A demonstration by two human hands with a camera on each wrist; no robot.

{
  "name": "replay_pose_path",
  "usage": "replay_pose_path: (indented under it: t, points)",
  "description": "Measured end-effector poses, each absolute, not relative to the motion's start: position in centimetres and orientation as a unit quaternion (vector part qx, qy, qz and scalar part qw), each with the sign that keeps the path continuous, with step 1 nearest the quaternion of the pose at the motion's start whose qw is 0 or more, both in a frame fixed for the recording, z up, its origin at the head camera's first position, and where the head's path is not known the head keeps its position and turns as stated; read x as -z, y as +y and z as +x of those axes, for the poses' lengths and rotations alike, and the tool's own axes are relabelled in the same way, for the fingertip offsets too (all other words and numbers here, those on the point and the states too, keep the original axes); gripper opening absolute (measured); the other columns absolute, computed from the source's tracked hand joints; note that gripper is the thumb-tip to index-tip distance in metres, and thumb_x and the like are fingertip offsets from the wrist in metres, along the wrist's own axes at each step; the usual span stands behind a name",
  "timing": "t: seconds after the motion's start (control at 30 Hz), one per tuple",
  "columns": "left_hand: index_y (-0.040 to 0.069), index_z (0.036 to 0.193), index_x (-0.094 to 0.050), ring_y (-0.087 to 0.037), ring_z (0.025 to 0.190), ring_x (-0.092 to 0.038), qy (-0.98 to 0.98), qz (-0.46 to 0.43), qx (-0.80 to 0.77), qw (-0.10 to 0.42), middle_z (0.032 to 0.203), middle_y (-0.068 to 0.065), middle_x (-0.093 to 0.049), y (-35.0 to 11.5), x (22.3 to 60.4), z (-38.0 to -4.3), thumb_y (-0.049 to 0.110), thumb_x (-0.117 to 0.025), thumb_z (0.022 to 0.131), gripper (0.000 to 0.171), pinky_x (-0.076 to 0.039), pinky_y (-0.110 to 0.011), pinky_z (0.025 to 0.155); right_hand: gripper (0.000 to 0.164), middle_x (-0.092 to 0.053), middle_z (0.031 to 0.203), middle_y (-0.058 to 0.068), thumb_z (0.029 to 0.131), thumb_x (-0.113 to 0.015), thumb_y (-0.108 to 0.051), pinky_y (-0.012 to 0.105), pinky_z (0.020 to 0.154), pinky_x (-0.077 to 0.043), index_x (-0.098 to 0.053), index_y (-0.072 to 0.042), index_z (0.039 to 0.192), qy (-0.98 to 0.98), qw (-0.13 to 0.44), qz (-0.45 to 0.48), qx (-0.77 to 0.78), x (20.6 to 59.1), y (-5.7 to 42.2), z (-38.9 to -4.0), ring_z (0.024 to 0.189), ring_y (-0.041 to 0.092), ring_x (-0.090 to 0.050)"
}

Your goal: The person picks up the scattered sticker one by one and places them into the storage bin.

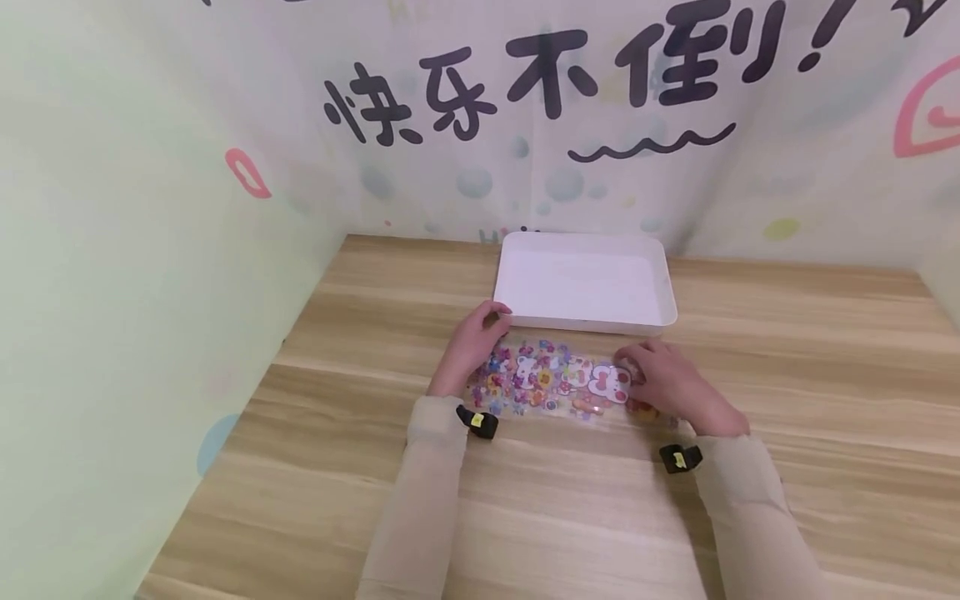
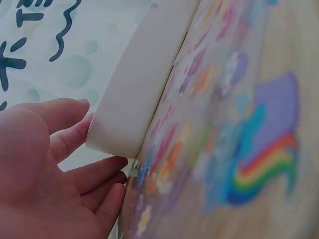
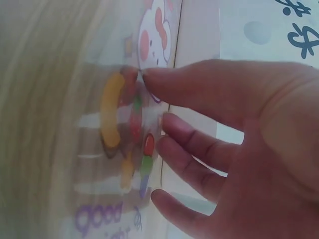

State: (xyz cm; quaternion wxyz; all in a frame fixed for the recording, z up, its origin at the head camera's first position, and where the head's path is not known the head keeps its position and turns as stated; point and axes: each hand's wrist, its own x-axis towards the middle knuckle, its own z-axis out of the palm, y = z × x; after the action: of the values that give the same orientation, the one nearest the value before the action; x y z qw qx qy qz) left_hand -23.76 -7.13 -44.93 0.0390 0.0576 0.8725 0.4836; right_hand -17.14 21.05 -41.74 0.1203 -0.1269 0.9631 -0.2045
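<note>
My two pale sleeves [image 1: 420,508] lie nearest, stretched over the worktop [image 1: 570,517] toward the white tray [image 1: 585,287]. The clear sticker sheet [image 1: 544,379] is on my side of the tray, just beside its front wall and lengthwise along it; I judge that wall a handy straight guide. My left hand [image 1: 472,342] is at the tray's front left corner, fingers loosely bent and spread about it, near the sheet's end. That looks to me like steadying more than a firm grasp. My right hand [image 1: 671,383] is before the tray's right part, over the sheet's other end, thumb on the plastic and other fingers apart; the wrist view is soft there, so I cannot tell whether I pinch the sheet or only press it. A hand at either end should stop such thin plastic curling.

The printed backdrop [image 1: 450,192] stands behind the tray, bounding the far side. Wood stretches left and right of the tray and toward me, so sliding the sheet nearer looks easier than pushing it against the tray's wall.
</note>
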Motion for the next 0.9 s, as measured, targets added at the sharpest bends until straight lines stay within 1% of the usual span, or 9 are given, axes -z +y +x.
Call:
replay_pose_path:
  t: [0.07, 0.13, 0.27, 0.37, 0.47, 0.6, 0.8, 0.9]
  points:
    - [0.026, 0.107, -0.055, -0.016, 0.115, -0.044, 0.869, 0.055, -0.490, 0.038, 0.118, 0.005, -0.053, -7.2, 45.0, -23.8, 0.039, -0.048, 0.090, 0.023, -0.034, -0.040, 0.096, 0.044, -0.042, 0.122, 0.020, 0.077, -0.066, -0.009, 0.057, 0.085, -0.034, -0.053, -0.010, 0.119, 0.962, 0.120, -0.130, 0.206, 41.7, 21.0, -17.2, 0.107, 0.037, -0.036]
    - [0.026, 0.107, -0.056, -0.015, 0.112, -0.046, 0.862, 0.052, -0.502, 0.038, 0.116, 0.007, -0.054, -7.3, 45.1, -23.7, 0.038, -0.049, 0.090, 0.022, -0.034, -0.039, 0.096, 0.044, -0.042, 0.121, 0.019, 0.077, -0.067, -0.009, 0.055, 0.083, -0.036, -0.053, -0.009, 0.119, 0.962, 0.118, -0.133, 0.209, 41.7, 21.1, -17.2, 0.103, 0.036, -0.038]
    - [0.025, 0.108, -0.056, -0.013, 0.106, -0.050, 0.850, 0.054, -0.522, 0.038, 0.114, 0.007, -0.055, -7.3, 45.3, -23.7, 0.038, -0.048, 0.090, 0.023, -0.035, -0.038, 0.095, 0.046, -0.045, 0.115, 0.021, 0.074, -0.071, -0.019, 0.051, 0.079, -0.040, -0.054, -0.005, 0.115, 0.964, 0.118, -0.125, 0.201, 41.4, 21.9, -17.0, 0.096, 0.034, -0.041]
    - [0.025, 0.108, -0.056, -0.012, 0.104, -0.051, 0.845, 0.056, -0.531, 0.038, 0.113, 0.006, -0.055, -7.2, 45.4, -23.7, 0.038, -0.049, 0.090, 0.023, -0.036, -0.038, 0.094, 0.054, -0.046, 0.111, 0.022, 0.071, -0.074, -0.032, 0.051, 0.076, -0.041, -0.055, -0.002, 0.111, 0.970, 0.125, -0.102, 0.183, 40.9, 23.0, -16.7, 0.095, 0.035, -0.041]
    - [0.026, 0.106, -0.056, -0.011, 0.102, -0.052, 0.841, 0.051, -0.537, 0.040, 0.111, 0.007, -0.056, -7.2, 45.4, -23.6, 0.038, -0.049, 0.090, 0.022, -0.037, -0.037, 0.094, 0.064, -0.044, 0.109, 0.023, 0.068, -0.073, -0.043, 0.051, 0.074, -0.040, -0.053, 0.000, 0.111, 0.972, 0.140, -0.077, 0.171, 40.6, 24.0, -16.4, 0.095, 0.036, -0.039]
    - [0.027, 0.106, -0.056, -0.010, 0.101, -0.052, 0.839, 0.047, -0.540, 0.041, 0.110, 0.007, -0.056, -7.3, 45.5, -23.7, 0.038, -0.049, 0.090, 0.021, -0.037, -0.035, 0.093, 0.072, -0.043, 0.107, 0.023, 0.066, -0.073, -0.049, 0.051, 0.074, -0.040, -0.051, 0.003, 0.112, 0.973, 0.149, -0.064, 0.162, 40.4, 24.6, -16.1, 0.094, 0.036, -0.039]
    - [0.028, 0.106, -0.056, -0.010, 0.101, -0.052, 0.836, 0.044, -0.545, 0.044, 0.111, 0.008, -0.055, -7.2, 45.5, -23.7, 0.038, -0.049, 0.090, 0.020, -0.037, -0.035, 0.093, 0.063, -0.045, 0.098, 0.018, 0.062, -0.076, -0.046, 0.047, 0.069, -0.040, -0.053, -0.001, 0.100, 0.973, 0.155, -0.061, 0.157, 40.3, 24.5, -15.9, 0.089, 0.034, -0.039]
    - [0.029, 0.106, -0.057, -0.010, 0.102, -0.051, 0.837, 0.044, -0.544, 0.041, 0.111, 0.009, -0.055, -7.2, 45.5, -23.7, 0.037, -0.049, 0.090, 0.020, -0.037, -0.035, 0.093, 0.057, -0.045, 0.095, 0.017, 0.062, -0.077, -0.041, 0.046, 0.068, -0.039, -0.054, -0.002, 0.096, 0.972, 0.163, -0.060, 0.156, 40.2, 24.3, -16.0, 0.087, 0.033, -0.039]
